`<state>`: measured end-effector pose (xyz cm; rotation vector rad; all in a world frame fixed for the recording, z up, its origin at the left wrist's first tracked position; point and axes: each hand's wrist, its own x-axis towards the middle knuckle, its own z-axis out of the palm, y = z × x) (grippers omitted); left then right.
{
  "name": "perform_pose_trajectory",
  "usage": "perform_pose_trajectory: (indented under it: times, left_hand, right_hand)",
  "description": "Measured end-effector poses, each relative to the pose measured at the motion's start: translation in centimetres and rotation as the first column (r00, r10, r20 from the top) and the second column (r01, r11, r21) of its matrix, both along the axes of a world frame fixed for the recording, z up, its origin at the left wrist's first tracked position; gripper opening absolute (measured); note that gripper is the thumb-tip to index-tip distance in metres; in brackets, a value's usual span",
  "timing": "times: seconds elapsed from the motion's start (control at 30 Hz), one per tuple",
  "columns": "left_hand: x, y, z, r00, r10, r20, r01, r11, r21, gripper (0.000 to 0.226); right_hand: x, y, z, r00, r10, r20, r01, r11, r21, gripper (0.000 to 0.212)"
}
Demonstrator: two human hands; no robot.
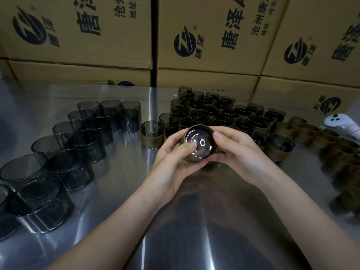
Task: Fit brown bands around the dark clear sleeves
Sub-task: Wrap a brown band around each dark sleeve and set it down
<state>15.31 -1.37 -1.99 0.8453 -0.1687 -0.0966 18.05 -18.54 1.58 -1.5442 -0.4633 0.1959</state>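
Over the steel table (pixel 194 221), left hand (pixel 173 164) and right hand (pixel 239 154) gripped the sleeve (pixel 198 143); uneven pushing could've skewed the band (pixel 197 127) between fingers.

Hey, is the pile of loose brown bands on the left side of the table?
No, the loose brown bands lie at the right of the table; bare dark sleeves stand at the left.

Both hands, left (pixel 173 162) and right (pixel 236 151), grip a banded dark sleeve (pixel 198 146) above the steel table (pixel 194 221).
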Motion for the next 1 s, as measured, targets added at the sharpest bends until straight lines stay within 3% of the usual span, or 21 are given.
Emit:
perform_pose_trajectory:
  times: [0.5,0.67,0.77,1.0]
  left_hand:
    - [-0.2,0.1,0.2,0.997,-0.076,-0.009,0.075,0.995,-0.064,0.061]
    - [-0.2,0.1,0.5,0.996,-0.092,-0.014,0.090,0.993,-0.080,0.074]
    - [-0.1,0.3,0.4,0.994,-0.113,-0.010,0.112,0.993,-0.032,0.067]
    - [0.4,0.6,-0.3,0.990,-0.141,-0.025,0.141,0.990,0.014,0.066]
  right_hand:
    - [0.2,0.1,-0.4,1.000,-0.024,-0.008,0.025,0.993,0.113,0.028]
    - [0.1,0.0,-0.3,0.999,-0.038,-0.019,0.040,0.991,0.125,0.027]
    - [0.0,0.2,-0.3,0.997,-0.056,-0.050,0.061,0.991,0.120,0.029]
    - [-0.5,1.6,-0.3,0.930,-0.299,-0.212,0.329,0.936,0.126,0.039]
